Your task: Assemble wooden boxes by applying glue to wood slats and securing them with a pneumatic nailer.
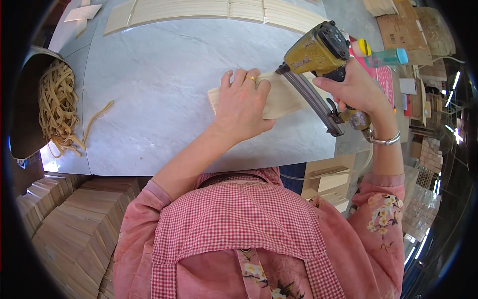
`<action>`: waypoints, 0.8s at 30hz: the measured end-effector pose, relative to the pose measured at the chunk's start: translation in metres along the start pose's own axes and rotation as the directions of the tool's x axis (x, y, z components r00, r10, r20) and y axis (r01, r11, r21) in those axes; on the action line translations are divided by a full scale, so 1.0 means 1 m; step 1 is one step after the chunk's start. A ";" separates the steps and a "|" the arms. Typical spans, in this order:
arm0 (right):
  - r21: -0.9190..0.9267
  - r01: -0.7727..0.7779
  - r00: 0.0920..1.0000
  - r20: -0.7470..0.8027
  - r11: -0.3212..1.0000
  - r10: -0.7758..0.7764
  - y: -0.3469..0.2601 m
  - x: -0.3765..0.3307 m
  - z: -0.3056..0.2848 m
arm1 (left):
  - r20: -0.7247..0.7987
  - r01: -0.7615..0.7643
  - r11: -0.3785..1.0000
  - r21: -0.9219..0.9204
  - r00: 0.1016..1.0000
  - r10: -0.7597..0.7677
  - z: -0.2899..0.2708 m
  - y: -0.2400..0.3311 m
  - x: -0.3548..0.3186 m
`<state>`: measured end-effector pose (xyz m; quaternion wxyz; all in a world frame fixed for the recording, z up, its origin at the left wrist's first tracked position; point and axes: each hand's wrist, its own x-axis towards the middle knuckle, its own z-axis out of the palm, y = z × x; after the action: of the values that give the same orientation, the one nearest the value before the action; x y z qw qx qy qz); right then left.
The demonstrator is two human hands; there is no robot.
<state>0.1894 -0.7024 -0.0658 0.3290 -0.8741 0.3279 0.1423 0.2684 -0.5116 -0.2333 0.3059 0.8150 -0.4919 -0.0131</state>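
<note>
1. Both my hands are busy at the near right part of the pale grey marble-patterned desk (pixel 164 89): my left hand (pixel 242 105) lies flat, fingers spread, pressing down on a light, flat wooden board (pixel 284 97); my right hand (pixel 356 89) is clenched around the handle of a yellow pneumatic nail gun (pixel 318 52).
2. Packages and labels: brown flattened cardboard boxes (pixel 403 30) lie at the far right, one with a small white label; a pink patterned sheet (pixel 384 77) sits just beyond my right hand, and a bottle with a yellow cap and teal end (pixel 383 57) lies across it.
3. My left hand wears a gold ring and covers the middle of the board; the board's left end sticks out past my fingers.
4. The nail gun's long dark magazine (pixel 313 99) slants down across the board's right end, its body tilted above the board's far edge. My right wrist carries a silver bangle (pixel 386 140).
5. Around: a row of pale wooden slats (pixel 209 10) lines the desk's far edge; a dark container of tan rubber bands (pixel 57 107) stands at the left, one loose band (pixel 97 119) lying on the desk beside it.
6. Stacks of light wooden pieces (pixel 74 224) fill the space below the desk at my left; more wooden parts (pixel 331 182) sit below at the right.
</note>
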 end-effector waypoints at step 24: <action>-0.384 -0.283 0.772 -0.635 0.879 -0.029 0.344 -0.040 0.065 | -0.251 0.548 0.549 -0.631 0.526 -0.813 -0.126 -0.093 -0.195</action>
<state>-0.0715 -0.8354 -0.2615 -0.0248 -0.8983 0.4348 -0.0589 0.2823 -0.2618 -0.2327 0.5841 0.8108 0.0042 -0.0372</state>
